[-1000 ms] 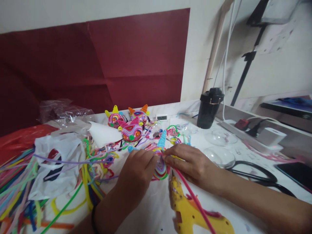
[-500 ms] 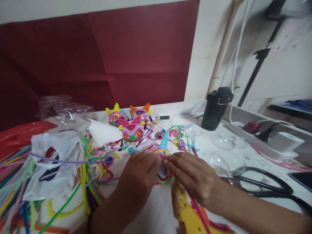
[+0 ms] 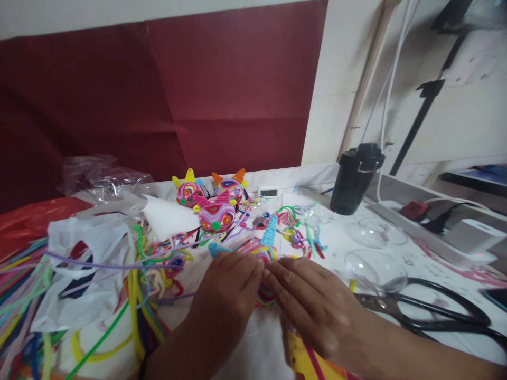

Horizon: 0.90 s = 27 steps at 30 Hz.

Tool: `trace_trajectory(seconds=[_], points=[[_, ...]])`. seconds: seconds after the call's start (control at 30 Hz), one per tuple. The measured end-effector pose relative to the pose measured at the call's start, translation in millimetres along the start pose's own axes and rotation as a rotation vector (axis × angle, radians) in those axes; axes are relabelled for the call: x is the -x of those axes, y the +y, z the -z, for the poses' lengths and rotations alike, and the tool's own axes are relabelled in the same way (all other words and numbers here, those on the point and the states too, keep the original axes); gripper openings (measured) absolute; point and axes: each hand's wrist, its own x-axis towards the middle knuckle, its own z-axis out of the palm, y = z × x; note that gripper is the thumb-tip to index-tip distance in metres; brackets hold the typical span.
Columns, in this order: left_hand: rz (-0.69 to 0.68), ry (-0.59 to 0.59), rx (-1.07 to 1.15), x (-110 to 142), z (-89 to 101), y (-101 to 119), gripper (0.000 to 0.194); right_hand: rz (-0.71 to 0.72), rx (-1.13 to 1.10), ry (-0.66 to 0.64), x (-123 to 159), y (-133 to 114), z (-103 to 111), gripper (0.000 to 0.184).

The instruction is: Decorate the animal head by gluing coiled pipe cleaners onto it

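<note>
Bare counter (image 3: 257,352) between the forearms (image 3: 412,348) leaves a passage; glue gun (image 3: 298,353), scissors (image 3: 390,307) and clear domes (image 3: 376,270) crowd the right hand (image 3: 319,309).

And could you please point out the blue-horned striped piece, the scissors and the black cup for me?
Blue-horned striped piece (image 3: 268,235): head view, lower part of its upright horn.
Scissors (image 3: 390,306): head view, metal near the pivot.
Black cup (image 3: 355,183): head view, middle of its body.

Pale wall (image 3: 336,63), creased maroon sheet (image 3: 237,68), white tabletop (image 3: 336,237)
</note>
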Motion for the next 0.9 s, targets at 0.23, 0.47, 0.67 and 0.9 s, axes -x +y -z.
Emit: trace_trajectory(seconds=[0.23, 0.47, 0.67, 0.9], points=[[-0.003, 0.013, -0.009, -1.0, 2.0, -0.6, 0.031, 0.007, -0.016, 0.004, -1.7, -1.6, -2.3, 0.038], [0.000, 0.031, -0.004, -2.4, 1.4, -0.3, 0.033, -0.015, -0.051, -0.018, -1.8, -1.4, -6.7, 0.034], [0.002, 0.016, 0.013, 0.3, 0.4, -2.0, 0.028, -0.037, -0.027, -0.017, -6.0, -1.9, -5.3, 0.038], [-0.004, 0.012, 0.048, 2.5, 0.0, -3.4, 0.025, -0.045, -0.058, -0.012, -3.4, 0.4, -6.3, 0.036]])
